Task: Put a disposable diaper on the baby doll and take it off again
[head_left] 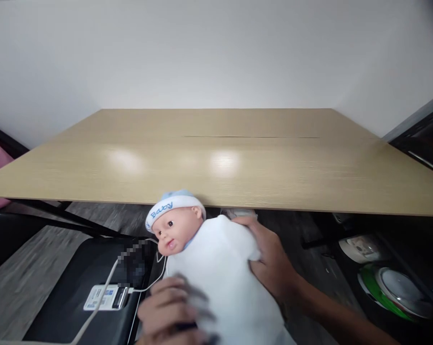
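Observation:
A baby doll (180, 225) leans back below the front edge of the table, its head tilted to the left. It wears a white-and-blue cap (175, 203) marked "Baby" and a white garment (223, 282) over its body. My right hand (270, 258) is closed around the doll's right-hand side in the picture, thumb and fingers pressing the white cloth. At the lower left of the doll's body is my left hand (173, 311), fingers bent and smeared by motion. Whether it grips the cloth cannot be made out.
A wooden table (216, 177) spans the view against a white wall. On a black seat (68, 263) at the left lie a white-labelled device (106, 297) and a pale cable (94, 311). Right, beneath the table, are a green-rimmed round object (392, 292) and dark shelving.

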